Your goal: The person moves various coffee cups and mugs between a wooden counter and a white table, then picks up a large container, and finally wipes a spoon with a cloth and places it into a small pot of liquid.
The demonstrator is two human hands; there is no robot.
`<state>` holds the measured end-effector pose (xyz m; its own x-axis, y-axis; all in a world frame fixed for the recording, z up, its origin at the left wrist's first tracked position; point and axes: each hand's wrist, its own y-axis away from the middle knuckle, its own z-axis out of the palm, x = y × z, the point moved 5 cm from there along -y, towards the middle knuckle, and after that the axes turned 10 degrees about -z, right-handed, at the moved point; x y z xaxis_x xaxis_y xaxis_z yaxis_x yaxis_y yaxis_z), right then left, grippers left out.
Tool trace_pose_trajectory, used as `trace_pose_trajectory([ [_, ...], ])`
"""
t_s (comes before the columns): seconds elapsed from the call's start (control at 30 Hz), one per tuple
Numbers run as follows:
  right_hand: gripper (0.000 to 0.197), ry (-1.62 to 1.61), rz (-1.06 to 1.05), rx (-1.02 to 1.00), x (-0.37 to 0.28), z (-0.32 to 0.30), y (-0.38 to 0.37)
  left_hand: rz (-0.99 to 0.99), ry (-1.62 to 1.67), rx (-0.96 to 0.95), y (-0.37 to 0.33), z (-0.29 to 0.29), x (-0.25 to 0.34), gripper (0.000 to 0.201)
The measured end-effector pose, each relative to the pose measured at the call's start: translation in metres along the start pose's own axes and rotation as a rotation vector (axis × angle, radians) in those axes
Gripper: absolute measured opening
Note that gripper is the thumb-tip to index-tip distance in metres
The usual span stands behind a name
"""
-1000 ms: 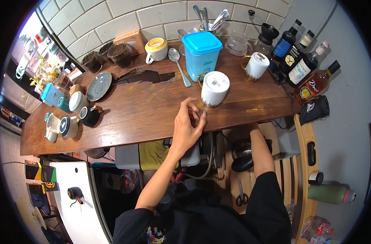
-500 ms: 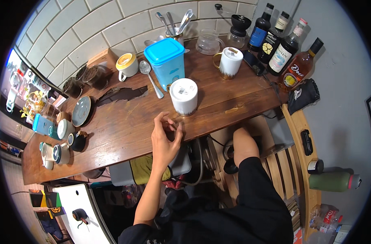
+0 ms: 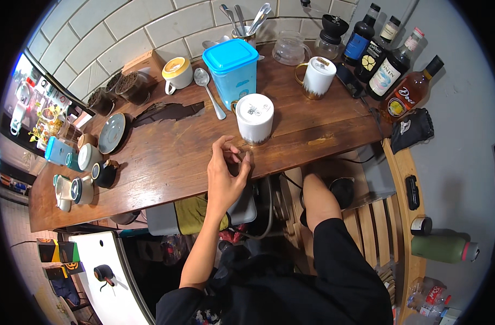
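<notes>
Head view: the left hand (image 3: 225, 173) rests at the surface (image 3: 166, 162) edge, grip loosely curled, pinching nothing visible. Just beyond it stands an upturned white mug (image 3: 254, 118), probably rigid, breakable; best grasped round its sides.

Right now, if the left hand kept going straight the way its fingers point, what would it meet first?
Probably the upside-down white mug. The left hand rests at the wooden table edge, fingers aimed up toward it; depth is unclear.

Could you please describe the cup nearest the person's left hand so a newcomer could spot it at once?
On the wooden counter, near its front edge just beyond the left hand, stands an upturned white cup. Unlike the other mugs, it stands base-up before the blue tub.
</notes>
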<state>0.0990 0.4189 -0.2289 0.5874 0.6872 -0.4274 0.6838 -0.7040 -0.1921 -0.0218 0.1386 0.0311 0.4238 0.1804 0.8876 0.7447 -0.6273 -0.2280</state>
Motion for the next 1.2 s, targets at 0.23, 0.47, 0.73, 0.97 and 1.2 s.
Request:
trace_pose_trajectory([
  [0.23,0.044,-0.109,0.142,-0.059,-0.06,0.0,0.058,0.05,0.051,-0.012,0.003,-0.001,0.003,0.044],
  [0.47,0.022,-0.115,0.25,-0.169,-0.141,-0.061,0.151,0.096,0.102,-0.046,0.005,-0.004,-0.008,0.043],
  [0.73,0.034,0.17,0.645,0.251,-0.144,-0.17,0.264,0.22,0.432,0.105,0.036,-0.012,-0.008,0.024],
  [0.97,0.037,-0.021,0.595,0.5,-0.095,-0.121,0.273,0.335,0.516,0.012,0.056,0.007,0.009,0.02],
  [1.2,0.024,-0.178,0.509,0.43,-0.064,-0.132,0.3,0.182,0.41,0.029,0.03,0.002,0.013,0.038],
])
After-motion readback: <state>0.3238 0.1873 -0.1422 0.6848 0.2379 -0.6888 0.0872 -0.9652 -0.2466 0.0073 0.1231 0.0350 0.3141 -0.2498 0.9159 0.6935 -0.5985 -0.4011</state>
